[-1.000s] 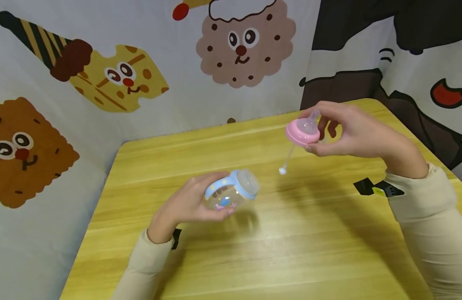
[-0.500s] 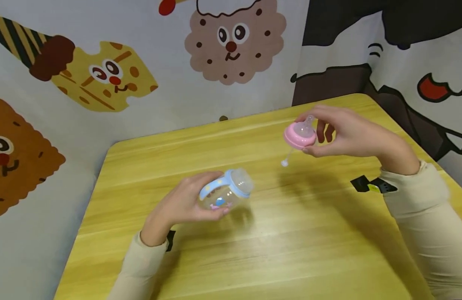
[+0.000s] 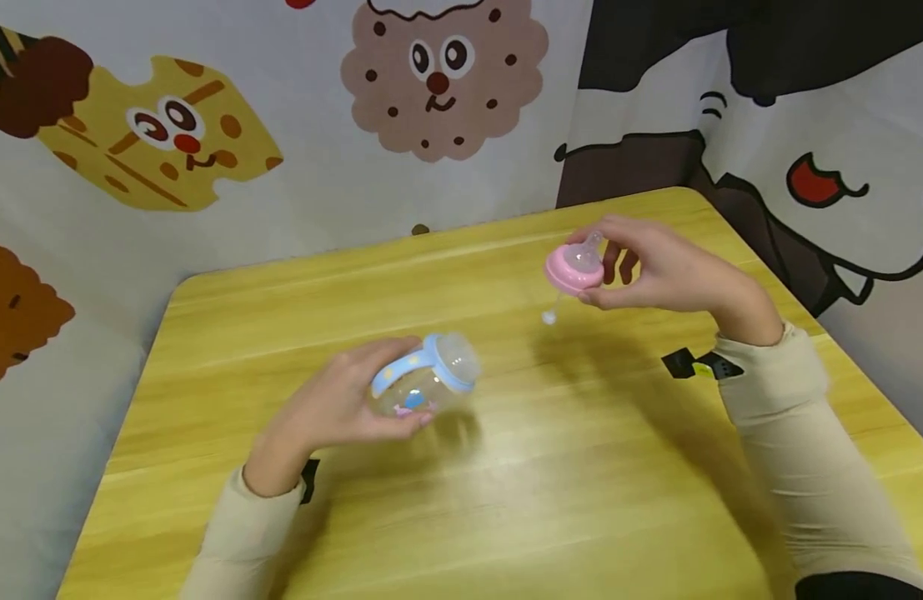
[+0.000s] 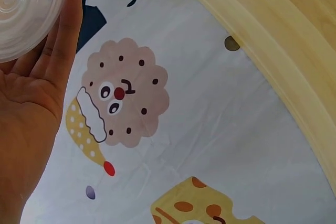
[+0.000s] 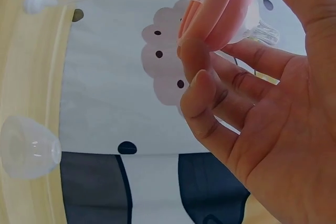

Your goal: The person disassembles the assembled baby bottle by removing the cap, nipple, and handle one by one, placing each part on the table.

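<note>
My left hand (image 3: 348,400) grips a clear baby bottle (image 3: 419,392) with a light-blue handle and neck ring, held tilted above the table with its neck toward the right. In the left wrist view, a clear round end of the bottle (image 4: 23,17) shows beyond the fingers. My right hand (image 3: 656,268) pinches a pink bottle collar (image 3: 569,271) with a clear nipple (image 3: 592,243) on top. Below the collar hangs a thin straw ending in a white weight (image 3: 549,317). Collar and bottle are apart.
A translucent dome-shaped cap (image 5: 31,148) stands on the table in the right wrist view; the head view does not show it. The yellow wood-grain table (image 3: 521,492) meets a cartoon-printed cloth (image 3: 296,217) at its back edge.
The head view has turned, so the whole scene shifts left. Both hands keep their holds. The straw under the collar appears shorter, as the collar's tilt has changed slightly.
</note>
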The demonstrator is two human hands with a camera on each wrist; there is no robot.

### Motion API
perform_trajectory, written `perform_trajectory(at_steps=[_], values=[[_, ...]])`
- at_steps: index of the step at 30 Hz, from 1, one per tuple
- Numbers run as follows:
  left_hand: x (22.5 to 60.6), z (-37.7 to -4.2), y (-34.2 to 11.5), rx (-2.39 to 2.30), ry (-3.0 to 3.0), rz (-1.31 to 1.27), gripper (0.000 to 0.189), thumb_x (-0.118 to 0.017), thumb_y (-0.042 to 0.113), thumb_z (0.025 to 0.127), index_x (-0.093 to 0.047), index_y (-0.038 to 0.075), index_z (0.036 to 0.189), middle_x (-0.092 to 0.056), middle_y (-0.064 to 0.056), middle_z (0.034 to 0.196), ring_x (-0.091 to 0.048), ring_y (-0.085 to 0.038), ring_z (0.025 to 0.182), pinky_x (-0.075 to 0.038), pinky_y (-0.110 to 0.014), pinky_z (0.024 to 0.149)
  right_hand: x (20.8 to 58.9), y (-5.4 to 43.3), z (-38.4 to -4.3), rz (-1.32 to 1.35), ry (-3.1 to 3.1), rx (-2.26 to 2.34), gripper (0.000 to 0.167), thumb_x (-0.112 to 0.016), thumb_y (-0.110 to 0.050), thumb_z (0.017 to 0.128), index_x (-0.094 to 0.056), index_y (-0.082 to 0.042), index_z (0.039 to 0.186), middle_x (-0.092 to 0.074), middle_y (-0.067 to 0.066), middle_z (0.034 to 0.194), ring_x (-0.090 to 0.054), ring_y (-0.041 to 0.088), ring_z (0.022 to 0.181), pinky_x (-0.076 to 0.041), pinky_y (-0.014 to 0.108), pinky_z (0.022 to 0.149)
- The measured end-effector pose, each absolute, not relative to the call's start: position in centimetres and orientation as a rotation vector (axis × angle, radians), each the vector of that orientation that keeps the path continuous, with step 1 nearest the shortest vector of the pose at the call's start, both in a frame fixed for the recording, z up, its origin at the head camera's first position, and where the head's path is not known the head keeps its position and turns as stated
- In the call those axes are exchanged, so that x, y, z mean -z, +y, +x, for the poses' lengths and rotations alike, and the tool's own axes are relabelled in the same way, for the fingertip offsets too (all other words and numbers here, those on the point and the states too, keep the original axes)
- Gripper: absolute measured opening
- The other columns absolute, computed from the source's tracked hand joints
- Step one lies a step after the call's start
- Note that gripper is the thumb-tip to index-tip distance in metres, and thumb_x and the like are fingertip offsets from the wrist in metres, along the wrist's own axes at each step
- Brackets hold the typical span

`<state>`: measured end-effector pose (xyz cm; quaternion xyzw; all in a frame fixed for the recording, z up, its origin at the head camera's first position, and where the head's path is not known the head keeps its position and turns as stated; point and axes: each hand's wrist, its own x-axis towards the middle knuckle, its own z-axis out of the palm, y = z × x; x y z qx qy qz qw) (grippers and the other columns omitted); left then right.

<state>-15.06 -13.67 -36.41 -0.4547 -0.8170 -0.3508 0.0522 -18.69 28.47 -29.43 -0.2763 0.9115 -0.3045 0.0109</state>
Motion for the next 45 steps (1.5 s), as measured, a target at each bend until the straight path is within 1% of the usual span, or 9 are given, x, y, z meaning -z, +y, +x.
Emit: perform_trajectory(at_steps=[5,11,16,21,24,28,36,45], values=[[36.2,-15.3,-13.9,1.057,-2.463,-1.394,0.068,-0.084,0.043,0.085,-0.066,-0.001,0.133,-0.074,-0.01,0.119,-0.071,-0.02,0.088,-0.062,-0.03,0.072,30.0,28.4,-19.1,-0.842,2.821,0.966,0.053,-0.087,-0.014,0.085,-0.066,-0.012,0.133,-0.065,-0.001,0.104,-0.061,0.015,0.088,-0.056,0.026,0.074],[36.2,-15.4,-13.7,1.046,-2.444,-1.416,0.069,-0.083,0.045,0.085,-0.066,-0.003,0.133,-0.074,-0.01,0.117,-0.07,-0.016,0.085,-0.061,-0.029,0.069,30.1,28.6,-18.0,-0.826,2.772,0.994,0.055,-0.088,-0.013,0.085,-0.066,-0.013,0.134,-0.065,-0.003,0.106,-0.061,0.016,0.091,-0.055,0.026,0.076],[36.3,-15.4,-13.7,1.066,-2.445,-1.416,0.069,-0.083,0.046,0.086,-0.066,-0.002,0.133,-0.074,-0.011,0.118,-0.07,-0.016,0.087,-0.061,-0.03,0.069,30.3,28.9,-17.3,-0.828,2.742,0.995,0.054,-0.088,-0.01,0.084,-0.066,-0.013,0.134,-0.064,-0.004,0.106,-0.06,0.017,0.092,-0.054,0.026,0.077],[36.0,-15.1,-13.6,1.042,-2.494,-1.381,0.071,-0.083,0.048,0.085,-0.066,0.001,0.135,-0.074,-0.009,0.123,-0.07,-0.017,0.093,-0.062,-0.033,0.073,30.8,29.2,-17.2,-0.895,2.697,1.0,0.055,-0.087,-0.007,0.084,-0.065,-0.013,0.135,-0.064,-0.005,0.105,-0.06,0.015,0.091,-0.054,0.027,0.077],[35.9,-14.9,-13.6,1.012,-2.521,-1.361,0.072,-0.084,0.05,0.085,-0.066,0.002,0.135,-0.074,-0.009,0.123,-0.07,-0.017,0.094,-0.062,-0.034,0.074,31.0,29.3,-17.1,-0.933,2.65,1.009,0.055,-0.087,-0.008,0.085,-0.065,-0.014,0.135,-0.064,-0.006,0.107,-0.06,0.015,0.091,-0.054,0.028,0.077],[35.9,-14.9,-13.7,1.008,-2.511,-1.368,0.074,-0.084,0.052,0.085,-0.066,0.001,0.136,-0.074,-0.011,0.124,-0.071,-0.018,0.093,-0.063,-0.034,0.073,31.0,29.3,-17.1,-0.933,2.615,1.001,0.054,-0.087,-0.012,0.087,-0.064,-0.014,0.135,-0.065,-0.006,0.108,-0.061,0.016,0.092,-0.054,0.03,0.079],[36.1,-15.4,-14.0,1.036,-2.441,-1.389,0.071,-0.083,0.05,0.086,-0.066,0.001,0.134,-0.074,-0.01,0.121,-0.071,-0.018,0.09,-0.063,-0.035,0.071,31.2,29.1,-18.0,-0.876,2.619,0.947,0.052,-0.087,-0.012,0.087,-0.065,-0.014,0.135,-0.067,-0.005,0.109,-0.062,0.016,0.094,-0.054,0.031,0.08],[36.3,-15.7,-14.1,1.047,-2.402,-1.403,0.071,-0.082,0.051,0.087,-0.066,0.0,0.134,-0.075,-0.01,0.118,-0.07,-0.017,0.087,-0.062,-0.033,0.068,31.7,28.8,-19.0,-0.829,2.616,0.891,0.051,-0.086,-0.014,0.088,-0.064,-0.013,0.134,-0.068,-0.002,0.111,-0.062,0.016,0.096,-0.056,0.036,0.081]])
